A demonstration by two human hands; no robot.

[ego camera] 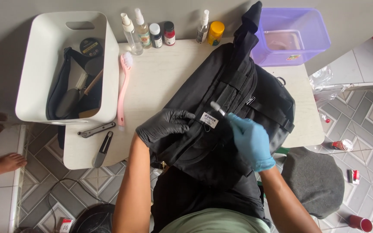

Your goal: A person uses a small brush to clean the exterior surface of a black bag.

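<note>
Fingers of the left hand [165, 124], in a black glove, lay spread and flat on the black backpack [221, 112], just left of its small white label [209, 119]. The right hand [250, 140], gloved in blue, had its fingers closed round a small white brush [218, 108], whose tip sat just above the label, near the left fingertips.

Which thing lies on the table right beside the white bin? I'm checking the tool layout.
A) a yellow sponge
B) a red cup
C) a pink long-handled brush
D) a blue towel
C: the pink long-handled brush lies on the table along the right wall of the white bin.
</note>
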